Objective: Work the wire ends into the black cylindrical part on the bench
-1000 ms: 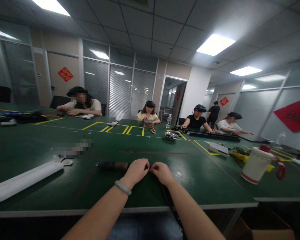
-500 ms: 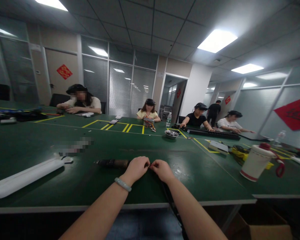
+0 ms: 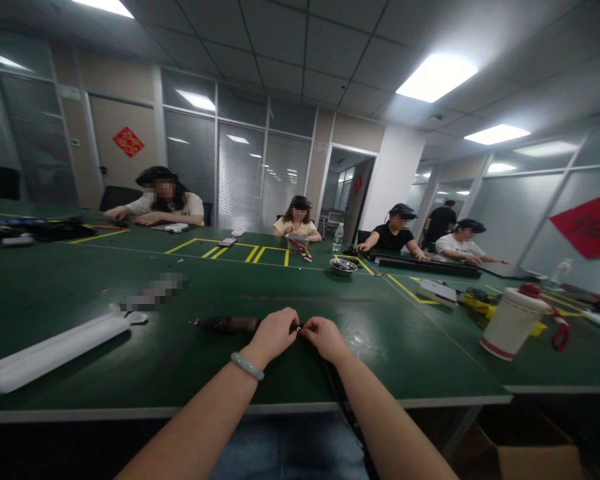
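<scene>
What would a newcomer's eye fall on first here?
Probably the two bare hands close together at the near middle of the green table, the left hand on a dark tool, the right hand beside it. Next, a long white object at near left and a red-topped cup at right.

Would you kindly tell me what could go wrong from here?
The dark cylindrical tool might roll if the left hand loosens its grip. The tiny shiny piece at the right hand could slip away. The dark cord trailing over the table edge could catch and tug.
</scene>
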The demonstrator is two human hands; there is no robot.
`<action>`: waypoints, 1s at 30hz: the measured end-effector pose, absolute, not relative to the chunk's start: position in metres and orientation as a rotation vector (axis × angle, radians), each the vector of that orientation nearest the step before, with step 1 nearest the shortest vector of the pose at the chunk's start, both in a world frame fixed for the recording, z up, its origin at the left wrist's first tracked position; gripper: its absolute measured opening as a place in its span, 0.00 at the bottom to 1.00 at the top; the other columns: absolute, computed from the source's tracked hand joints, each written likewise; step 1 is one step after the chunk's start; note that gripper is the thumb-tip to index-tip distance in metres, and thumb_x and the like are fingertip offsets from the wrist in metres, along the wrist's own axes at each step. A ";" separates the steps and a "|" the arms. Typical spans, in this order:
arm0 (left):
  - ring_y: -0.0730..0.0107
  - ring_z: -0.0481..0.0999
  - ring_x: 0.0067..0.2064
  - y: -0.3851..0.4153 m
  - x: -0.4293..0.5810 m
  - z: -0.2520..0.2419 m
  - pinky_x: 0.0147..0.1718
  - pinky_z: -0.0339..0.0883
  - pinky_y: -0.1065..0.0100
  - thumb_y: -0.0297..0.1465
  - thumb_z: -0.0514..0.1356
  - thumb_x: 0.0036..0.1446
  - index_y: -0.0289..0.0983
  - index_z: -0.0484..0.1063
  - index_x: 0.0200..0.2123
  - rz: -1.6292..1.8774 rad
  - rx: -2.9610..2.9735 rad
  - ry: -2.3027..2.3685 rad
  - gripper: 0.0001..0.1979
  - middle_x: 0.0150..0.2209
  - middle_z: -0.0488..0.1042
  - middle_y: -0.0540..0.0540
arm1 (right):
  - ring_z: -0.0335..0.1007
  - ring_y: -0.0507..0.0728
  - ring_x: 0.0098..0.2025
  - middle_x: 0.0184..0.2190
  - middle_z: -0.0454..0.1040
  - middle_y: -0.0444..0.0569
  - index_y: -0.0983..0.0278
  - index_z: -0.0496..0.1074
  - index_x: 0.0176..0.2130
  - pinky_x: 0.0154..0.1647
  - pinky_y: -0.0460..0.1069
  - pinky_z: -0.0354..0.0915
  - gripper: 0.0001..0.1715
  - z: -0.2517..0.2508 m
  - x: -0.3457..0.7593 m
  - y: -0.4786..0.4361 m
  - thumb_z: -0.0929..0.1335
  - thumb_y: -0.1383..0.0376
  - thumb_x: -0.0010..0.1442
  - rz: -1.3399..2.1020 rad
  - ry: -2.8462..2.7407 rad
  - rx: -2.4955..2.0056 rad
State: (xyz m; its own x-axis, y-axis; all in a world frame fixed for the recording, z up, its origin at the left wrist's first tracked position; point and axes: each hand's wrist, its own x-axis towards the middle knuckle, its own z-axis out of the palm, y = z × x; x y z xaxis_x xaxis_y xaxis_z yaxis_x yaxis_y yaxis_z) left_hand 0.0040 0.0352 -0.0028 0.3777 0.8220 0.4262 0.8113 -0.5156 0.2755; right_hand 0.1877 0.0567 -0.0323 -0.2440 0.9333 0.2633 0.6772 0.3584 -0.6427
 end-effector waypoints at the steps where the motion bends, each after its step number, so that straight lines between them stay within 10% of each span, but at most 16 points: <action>1: 0.67 0.71 0.41 0.035 0.004 -0.003 0.41 0.61 0.67 0.28 0.58 0.55 0.39 0.69 0.36 0.811 2.590 1.539 0.04 0.39 0.72 0.48 | 0.66 0.50 0.28 0.28 0.75 0.44 0.63 0.76 0.33 0.28 0.43 0.57 0.09 -0.032 0.188 0.057 0.69 0.59 0.56 0.538 -2.006 -1.399; 30: 0.64 0.71 0.42 0.037 0.004 -0.004 0.42 0.61 0.65 0.23 0.55 0.54 0.39 0.68 0.35 0.746 2.644 1.550 0.07 0.37 0.72 0.48 | 0.69 0.52 0.38 0.39 0.72 0.49 0.64 0.74 0.30 0.38 0.45 0.62 0.01 -0.008 0.168 0.053 0.70 0.68 0.52 0.218 -2.126 -1.413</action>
